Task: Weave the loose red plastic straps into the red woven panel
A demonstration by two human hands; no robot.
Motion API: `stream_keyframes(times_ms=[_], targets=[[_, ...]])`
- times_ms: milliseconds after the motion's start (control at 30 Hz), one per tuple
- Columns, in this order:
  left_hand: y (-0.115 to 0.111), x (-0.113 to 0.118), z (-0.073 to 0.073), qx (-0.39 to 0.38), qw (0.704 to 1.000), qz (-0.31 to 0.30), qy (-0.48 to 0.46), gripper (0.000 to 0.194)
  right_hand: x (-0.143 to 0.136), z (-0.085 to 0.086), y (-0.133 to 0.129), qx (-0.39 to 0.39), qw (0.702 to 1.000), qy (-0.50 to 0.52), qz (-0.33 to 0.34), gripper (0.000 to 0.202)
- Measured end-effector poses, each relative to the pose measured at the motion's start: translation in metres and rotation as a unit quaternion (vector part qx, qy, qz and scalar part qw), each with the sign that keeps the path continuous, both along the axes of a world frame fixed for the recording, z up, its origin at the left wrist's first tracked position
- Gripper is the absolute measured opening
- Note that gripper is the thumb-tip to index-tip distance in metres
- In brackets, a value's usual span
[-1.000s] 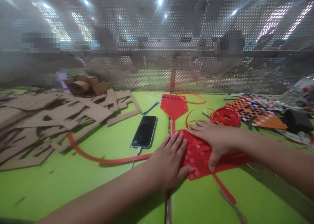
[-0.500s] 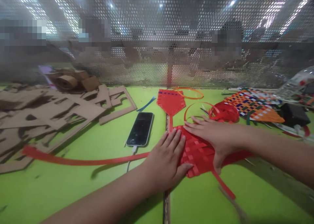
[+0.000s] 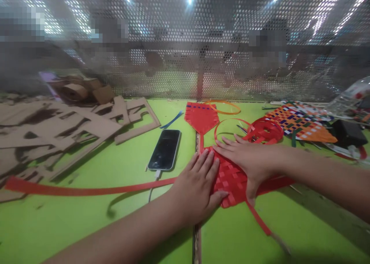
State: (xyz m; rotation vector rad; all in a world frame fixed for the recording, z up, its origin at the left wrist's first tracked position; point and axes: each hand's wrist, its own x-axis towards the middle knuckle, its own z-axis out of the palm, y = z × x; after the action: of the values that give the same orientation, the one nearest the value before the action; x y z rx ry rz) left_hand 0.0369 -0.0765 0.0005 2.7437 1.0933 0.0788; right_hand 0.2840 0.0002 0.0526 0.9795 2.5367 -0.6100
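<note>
A woven mat of red strips (image 3: 232, 179) lies on the green table, partly covered by both hands. My left hand (image 3: 196, 187) rests flat on its left side, fingers stretched out. Across its upper right side lies my right hand (image 3: 245, 156), fingers spread and thumb near the lower right edge. From under my left hand a long red strip (image 3: 95, 190) runs to the left. Another red strip end (image 3: 260, 219) sticks out below my right thumb. Just beyond the mat sits a red pointed woven piece (image 3: 201, 117) with a dashed blue line along its top.
A phone (image 3: 164, 150) with a cable lies left of the mat. Cardboard scraps (image 3: 72, 133) are heaped at the left. A red strip coil (image 3: 266, 131), a multicoloured woven piece (image 3: 300, 121) and a black block (image 3: 349, 133) lie at the right. A perforated metal screen (image 3: 167, 75) stands behind.
My right hand has slid slightly left across the mat. The free end of the long red strip has swung further left. My left hand stays in place.
</note>
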Motion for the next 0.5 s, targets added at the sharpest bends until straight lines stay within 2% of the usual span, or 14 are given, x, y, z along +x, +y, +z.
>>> stream_keyframes(times_ms=[333,500], targets=[[-0.001,0.003,0.005,-0.010,1.000,-0.001,0.002,0.088,-0.016,-0.008,-0.007,-0.001,1.000,0.019,-0.016,0.172],[0.000,0.000,0.005,-0.006,1.000,-0.003,-0.021,0.091,-0.019,0.006,-0.011,-0.007,1.000,0.005,-0.029,0.170]])
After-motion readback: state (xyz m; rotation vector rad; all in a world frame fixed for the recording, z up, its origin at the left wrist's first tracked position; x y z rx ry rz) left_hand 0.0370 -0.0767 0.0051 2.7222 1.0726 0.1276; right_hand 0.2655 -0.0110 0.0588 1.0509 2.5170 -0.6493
